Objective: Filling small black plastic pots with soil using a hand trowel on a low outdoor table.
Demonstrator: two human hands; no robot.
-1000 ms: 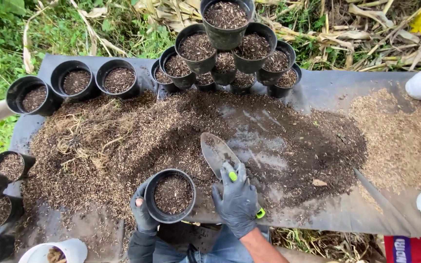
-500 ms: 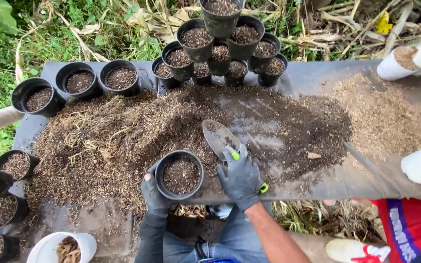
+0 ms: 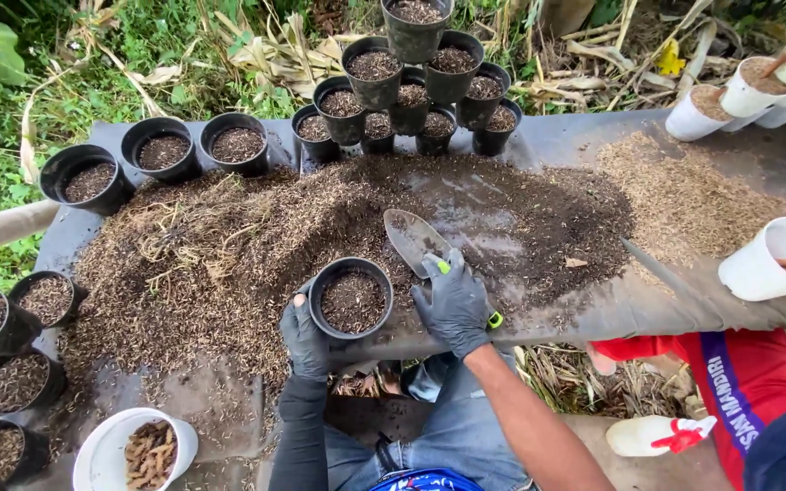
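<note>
At the bench's (image 3: 684, 300) near edge, beside the heap of potting mix (image 3: 256, 245), the gloved left hand (image 3: 307, 336) wraps its fingers around the side of a black plastic pot (image 3: 350, 298) filled with soil. Just right of the pot, the gloved right hand (image 3: 455, 305) is clenched on a green-handled trowel (image 3: 416, 242), its blade lying on the mix. Farther right lies a white pot (image 3: 770, 259).

Round black plastic pot filled w/ soil (image 3: 350, 298) now sits higher in frame, up at soil-heap edge; gloved left hand (image 3: 306, 338) and gloved right hand (image 3: 456, 305) w/ grey metal trowel (image 3: 415, 239) moved up too.
</note>
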